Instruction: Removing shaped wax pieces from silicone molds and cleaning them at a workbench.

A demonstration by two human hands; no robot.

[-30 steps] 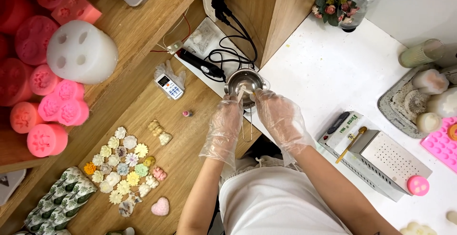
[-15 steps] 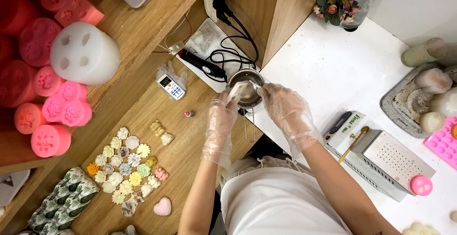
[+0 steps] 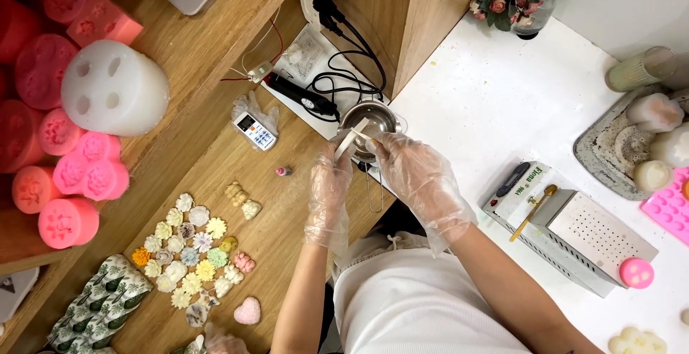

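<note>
we are holding two pale flat sticks (image 3: pixel 353 137) over the small metal pot (image 3: pixel 375 122), which is sitting at the desk edge beside the black cables (image 3: pixel 344 81). our gloved left hand (image 3: pixel 329 182) is pinching the lower ends, and our right hand (image 3: pixel 420 178) is closing its fingertips on the upper ends. we are judging that a loose glove could be slipping, dropping a stick into the pot, or nudging the pot toward the cables.

Pot (image 3: pixel 375 121) on hotplate (image 3: pixel 326 74), stick (image 3: pixel 352 139) over pot — scale (image 3: pixel 574 232) right
</note>
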